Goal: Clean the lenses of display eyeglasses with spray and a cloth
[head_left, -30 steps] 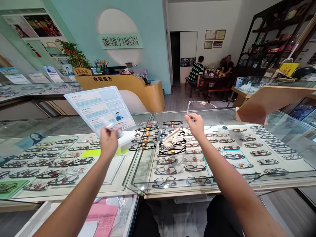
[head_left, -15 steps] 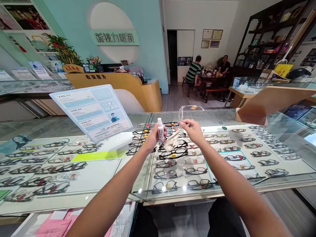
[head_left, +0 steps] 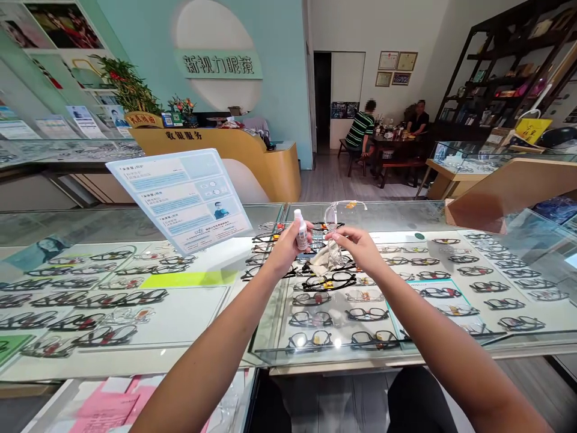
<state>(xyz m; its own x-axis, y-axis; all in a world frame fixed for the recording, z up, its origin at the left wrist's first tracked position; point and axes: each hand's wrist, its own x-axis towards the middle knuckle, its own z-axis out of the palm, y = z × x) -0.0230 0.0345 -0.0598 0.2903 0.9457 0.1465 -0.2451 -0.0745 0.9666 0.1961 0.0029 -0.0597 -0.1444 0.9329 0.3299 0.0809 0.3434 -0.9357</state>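
Observation:
Above the glass display counter, my left hand [head_left: 285, 245] is closed round a small white bottle [head_left: 302, 234], held upright with its cap on top. Just to the right, my right hand [head_left: 357, 245] pinches a clear-framed pair of glasses [head_left: 332, 218], which is turned on its side with an orange tag on one temple. A crumpled beige cloth [head_left: 320, 262] lies on the counter below and between the hands. Rows of glasses, such as a black pair [head_left: 330, 281], show under and around them.
A blue-and-white leaflet [head_left: 184, 201] stands tilted at the left on the counter [head_left: 189, 325]. A brown angled board [head_left: 509, 186] stands at the right. Farther back are a yellow reception desk [head_left: 225, 150] and two people seated at a table.
The view has shifted slightly, so most things appear farther right. The glasses in my right hand have turned a little and sit slightly lower. Both hands keep their hold.

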